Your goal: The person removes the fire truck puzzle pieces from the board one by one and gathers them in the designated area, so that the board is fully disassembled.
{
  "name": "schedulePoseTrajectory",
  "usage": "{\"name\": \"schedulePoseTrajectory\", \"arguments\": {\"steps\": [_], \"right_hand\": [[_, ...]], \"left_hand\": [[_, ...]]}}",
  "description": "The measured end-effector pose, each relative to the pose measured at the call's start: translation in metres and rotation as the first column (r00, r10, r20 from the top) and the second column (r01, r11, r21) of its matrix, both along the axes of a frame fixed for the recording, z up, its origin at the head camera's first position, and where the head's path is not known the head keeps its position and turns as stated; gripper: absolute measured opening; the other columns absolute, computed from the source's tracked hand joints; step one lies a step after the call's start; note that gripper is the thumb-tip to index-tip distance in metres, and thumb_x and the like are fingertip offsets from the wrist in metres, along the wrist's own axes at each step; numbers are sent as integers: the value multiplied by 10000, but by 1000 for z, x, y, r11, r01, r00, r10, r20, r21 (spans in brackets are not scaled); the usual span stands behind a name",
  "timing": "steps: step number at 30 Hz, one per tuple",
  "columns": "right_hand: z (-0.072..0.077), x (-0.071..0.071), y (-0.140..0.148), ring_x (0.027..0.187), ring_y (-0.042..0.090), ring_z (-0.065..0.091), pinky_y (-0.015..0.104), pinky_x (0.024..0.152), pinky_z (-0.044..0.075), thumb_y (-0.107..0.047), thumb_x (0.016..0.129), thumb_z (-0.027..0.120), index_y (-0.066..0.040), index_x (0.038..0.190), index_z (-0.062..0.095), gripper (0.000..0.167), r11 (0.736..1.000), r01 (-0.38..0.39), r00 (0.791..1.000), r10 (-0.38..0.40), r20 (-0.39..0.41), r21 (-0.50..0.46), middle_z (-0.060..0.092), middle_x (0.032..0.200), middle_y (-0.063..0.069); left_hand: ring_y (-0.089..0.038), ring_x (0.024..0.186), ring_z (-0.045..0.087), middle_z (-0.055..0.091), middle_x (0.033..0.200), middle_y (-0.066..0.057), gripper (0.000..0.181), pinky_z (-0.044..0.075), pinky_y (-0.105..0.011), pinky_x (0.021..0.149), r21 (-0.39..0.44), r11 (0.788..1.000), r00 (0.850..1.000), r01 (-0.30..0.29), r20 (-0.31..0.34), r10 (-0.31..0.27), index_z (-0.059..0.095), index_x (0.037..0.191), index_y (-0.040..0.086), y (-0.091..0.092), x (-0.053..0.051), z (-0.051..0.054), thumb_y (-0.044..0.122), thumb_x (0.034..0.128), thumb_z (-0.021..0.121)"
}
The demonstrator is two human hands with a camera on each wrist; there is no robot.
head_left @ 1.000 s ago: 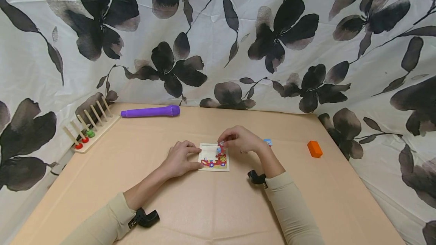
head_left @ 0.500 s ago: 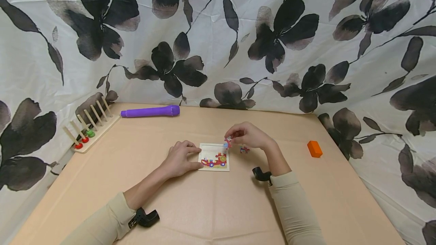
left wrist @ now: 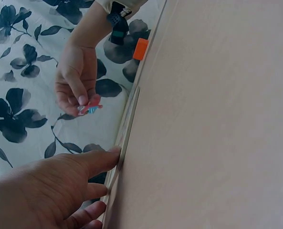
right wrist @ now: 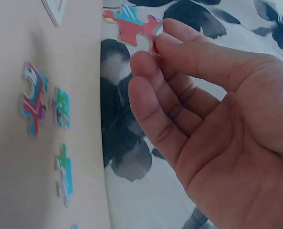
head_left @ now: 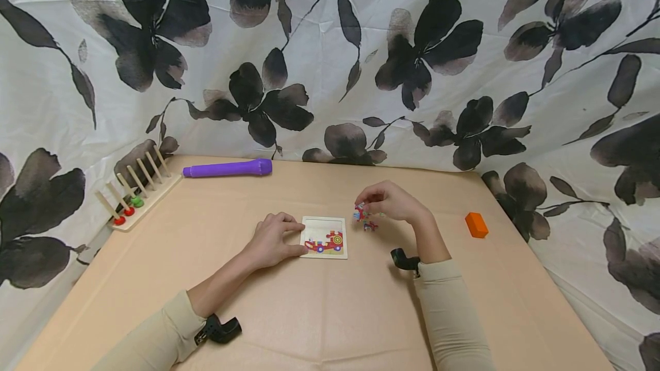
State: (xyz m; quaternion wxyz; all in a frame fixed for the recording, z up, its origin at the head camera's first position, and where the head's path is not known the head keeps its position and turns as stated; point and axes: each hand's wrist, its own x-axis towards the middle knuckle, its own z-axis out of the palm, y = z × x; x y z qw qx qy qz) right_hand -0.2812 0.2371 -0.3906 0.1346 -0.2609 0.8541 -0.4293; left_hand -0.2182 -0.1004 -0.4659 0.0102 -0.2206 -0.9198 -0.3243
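Observation:
A small wooden jigsaw tray [head_left: 323, 222] lies flat at mid-table, several joined pieces making a red and yellow vehicle picture along its lower part. My left hand [head_left: 273, 239] rests against the tray's left side, fingers fairly straight, thumb near the lower corner. Just right of the tray, my right hand [head_left: 394, 202] holds a red and light-blue jigsaw piece [right wrist: 129, 26] above the table, pinched between thumb and fingers. Beneath that hand lie loose pieces: a red and blue one [right wrist: 34, 100], a green and blue one [right wrist: 61, 107] and another blue-green one [right wrist: 65, 175].
An orange block [head_left: 476, 225] stands at the right of the table. At the back left are a purple microphone-shaped tube [head_left: 227, 169] and a wooden peg stand [head_left: 149, 199] with red and green beads. A floral cloth [head_left: 330, 44] hangs behind the table.
My right hand has moved right, away from the tray, with the jigsaw piece still pinched. A loose piece beside the tray has come into sight. My left hand has stayed put.

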Motion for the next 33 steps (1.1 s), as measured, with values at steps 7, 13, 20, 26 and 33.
{"name": "schedulePoseTrajectory", "arguments": {"steps": [7,13,20,26,33], "right_hand": [[2,-1,18,909,247,664,268,796,543,-30,964,700,-41,1119,783,176,999,42,999,-41,-31,23,768,1065,132],[3,-2,32,931,230,683,262,814,550,-32,950,719,-2,1138,774,199,997,76,997,-75,-35,34,772,1094,148],[0,-3,46,859,203,675,279,788,563,13,944,697,36,1146,761,213,994,103,995,-103,4,40,771,1061,171],[-4,-4,58,800,233,638,369,755,563,27,943,690,16,1129,773,204,989,132,991,-134,22,70,765,983,155],[-7,-5,65,790,401,611,422,716,561,42,949,670,17,1128,772,208,983,162,984,-167,55,85,746,927,162]], "left_hand": [[-276,1123,506,637,1238,-42,559,352,-503,952,2,1000,1000,1,4,-1,760,1266,135,0,0,0,412,799,888],[-269,1121,505,640,1238,-36,562,349,-495,943,2,1000,1000,0,3,0,761,1266,139,0,-1,-1,420,796,889],[-270,1138,502,636,1244,-32,558,350,-502,960,-1,1000,1000,-4,9,4,760,1267,144,-1,0,-1,417,799,889],[-266,1132,502,637,1242,-32,560,355,-507,967,0,1000,1000,-4,7,4,761,1265,143,0,-1,-1,419,795,892],[-267,1135,508,640,1236,-31,564,361,-510,963,-8,1000,1000,-3,6,3,761,1265,142,0,-1,0,428,796,890]]}}
